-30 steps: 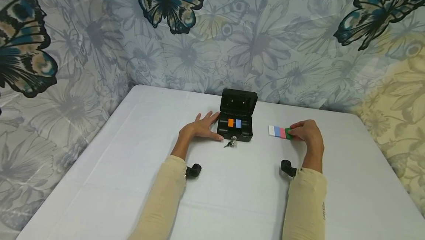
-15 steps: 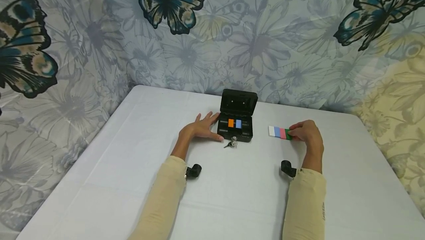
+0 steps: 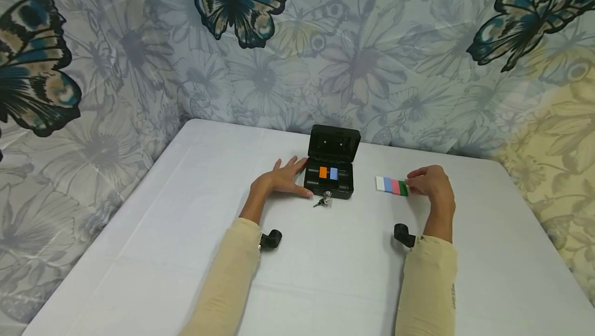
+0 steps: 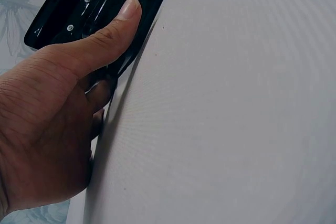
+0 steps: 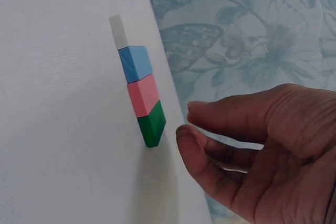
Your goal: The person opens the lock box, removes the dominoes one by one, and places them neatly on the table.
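A black metal cash box (image 3: 343, 190) stands on the table with its lid (image 3: 333, 142) raised. An orange block (image 3: 323, 172) and a light blue block (image 3: 333, 173) lie in it. My left hand (image 3: 281, 179) rests against the box's left side, fingers spread; the left wrist view shows its thumb (image 4: 113, 38) along the black wall. To the right, a white block (image 3: 380, 183), a blue block (image 3: 388, 184), a pink block (image 3: 395, 186) and a green block (image 3: 402, 188) form a touching row. My right hand (image 3: 433, 187) hovers beside the green end, bent fingers holding nothing.
Keys (image 3: 319, 202) hang from the lock at the box's front. A white cloth covers the table (image 3: 325, 274). Behind it hangs a butterfly-patterned fabric (image 3: 279, 88). A black wrist camera (image 3: 403, 235) sits on the right sleeve, and another camera (image 3: 271, 239) on the left.
My right hand has let go of the green block and drawn slightly away to the right. The left hand, the box and the row of blocks stay in place.
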`<act>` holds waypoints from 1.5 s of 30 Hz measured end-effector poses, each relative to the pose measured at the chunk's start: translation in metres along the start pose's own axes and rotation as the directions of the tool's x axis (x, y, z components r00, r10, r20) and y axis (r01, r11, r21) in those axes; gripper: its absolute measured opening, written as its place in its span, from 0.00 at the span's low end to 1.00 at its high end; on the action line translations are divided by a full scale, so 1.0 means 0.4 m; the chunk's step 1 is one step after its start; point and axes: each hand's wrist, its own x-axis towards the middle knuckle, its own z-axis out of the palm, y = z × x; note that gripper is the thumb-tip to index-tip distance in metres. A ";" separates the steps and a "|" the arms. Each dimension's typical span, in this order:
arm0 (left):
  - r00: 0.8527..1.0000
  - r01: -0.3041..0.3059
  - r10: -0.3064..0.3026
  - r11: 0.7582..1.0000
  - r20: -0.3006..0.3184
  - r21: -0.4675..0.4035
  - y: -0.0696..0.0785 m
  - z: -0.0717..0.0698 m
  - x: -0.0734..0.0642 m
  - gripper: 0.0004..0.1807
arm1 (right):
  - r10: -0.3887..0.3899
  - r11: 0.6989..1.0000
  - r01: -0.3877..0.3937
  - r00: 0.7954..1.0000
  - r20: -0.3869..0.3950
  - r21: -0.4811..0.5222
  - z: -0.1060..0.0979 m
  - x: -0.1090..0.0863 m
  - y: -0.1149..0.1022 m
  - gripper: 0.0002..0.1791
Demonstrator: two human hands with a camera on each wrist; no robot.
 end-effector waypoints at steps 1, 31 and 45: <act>1.000 0.000 0.000 1.000 -0.001 0.001 0.000 0.000 0.000 0.59 | 0.002 1.000 -0.002 1.000 0.001 0.005 -0.001 -0.001 -0.003 0.20; 1.000 -0.005 0.005 1.000 -0.005 0.005 -0.002 0.001 0.003 0.60 | -0.275 0.942 0.259 0.960 0.050 0.212 0.038 -0.041 -0.142 0.19; 1.000 0.003 -0.003 1.000 -0.003 0.004 -0.004 0.003 0.002 0.60 | -0.392 0.907 0.380 0.919 0.036 0.182 0.125 -0.047 -0.224 0.12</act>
